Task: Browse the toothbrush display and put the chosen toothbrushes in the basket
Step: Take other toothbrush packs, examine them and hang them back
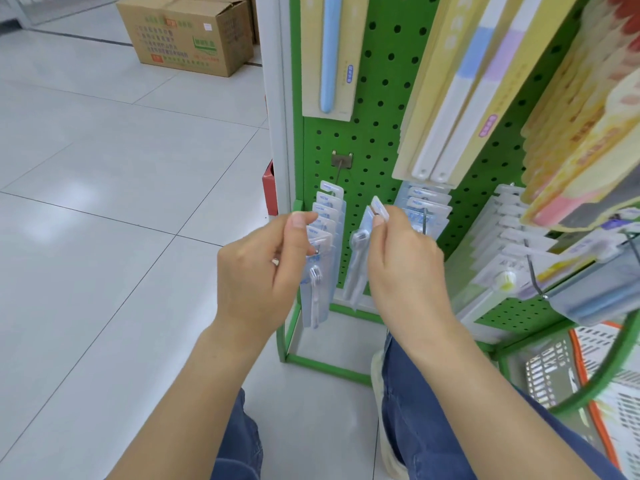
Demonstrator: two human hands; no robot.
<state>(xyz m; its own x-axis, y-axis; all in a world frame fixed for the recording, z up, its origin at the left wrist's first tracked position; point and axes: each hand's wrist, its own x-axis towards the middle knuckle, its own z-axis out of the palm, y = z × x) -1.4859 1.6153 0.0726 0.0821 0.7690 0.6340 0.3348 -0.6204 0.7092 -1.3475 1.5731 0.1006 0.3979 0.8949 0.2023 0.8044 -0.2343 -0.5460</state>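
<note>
Pinched between thumb and forefinger, the right hand (403, 261) holds a clear toothbrush pack (360, 258) by its hang tab, the pack dangling free in front of the green pegboard (377, 109). Its grip is pressed tight on the tab. The left hand (263, 268) has its grip closed on the front pack of a row of toothbrush packs (323, 244) hung on a metal hook (341, 168) — thumb on top, fingers curled behind.

More blister packs (427, 211) hang just right of the held one, and tall yellow-carded toothbrushes (460, 98) crowd the upper rack, overhanging the lower rows. A blue toothbrush on a beige card (329, 57) hangs higher up. At lower right, partly hidden behind a green curved rail, sits the white basket (620, 403) with its orange rim.

Pale glossy floor tiles (104, 202) spread to the left, and a cardboard box (187, 32) stands on them — well apart from the rack. Blue-jeaned knees (415, 410) show below the arms.
</note>
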